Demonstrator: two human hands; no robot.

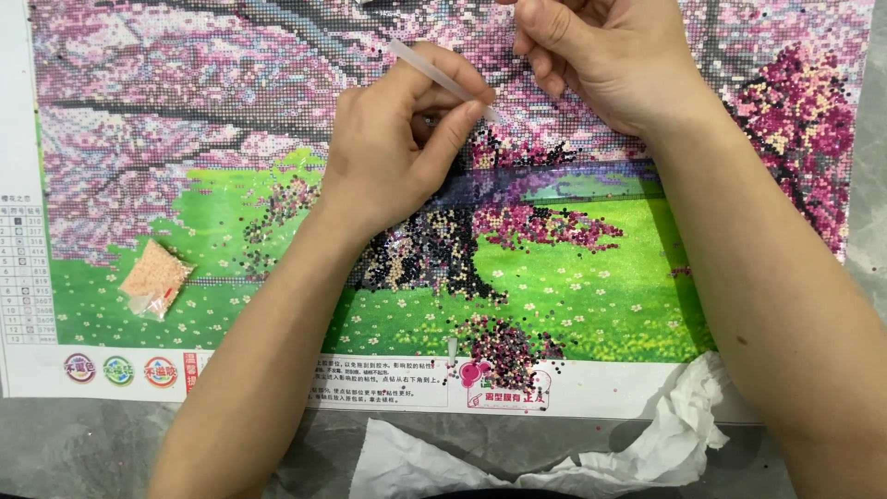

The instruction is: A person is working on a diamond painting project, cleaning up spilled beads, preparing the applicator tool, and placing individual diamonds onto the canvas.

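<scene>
At the far left of the grey counter [65, 444], the white margin of my diamond-painting canvas [185, 111] carries a printed colour chart, and three round coloured badges sit along its bottom edge toward seven o'clock. Just right of the chart, at about eight o'clock from my left hand, a small clear bag of peach beads [155, 275] lies on the green meadow part of the picture. My left hand [393, 152] rests over the middle of the canvas, its fingers curled narrow around a slim translucent pen [443, 81]; thumb and forefinger pinch the shaft near its lower end, the tip points toward four o'clock onto the canvas, and the back end sticks out toward ten o'clock. Below that hand, at six o'clock, loose dark and pink beads [504, 346] are scattered over the painted tree trunk and down to the canvas's lower border. At one o'clock from the pen, my right hand [601, 55] lies on the pink blossom area with its fingers bent inward and close together; I cannot tell whether it holds anything. Toward five o'clock, crumpled white tissue paper [647, 444] lies on the counter, partly overlapping the canvas's bottom edge and touching my right forearm.
</scene>
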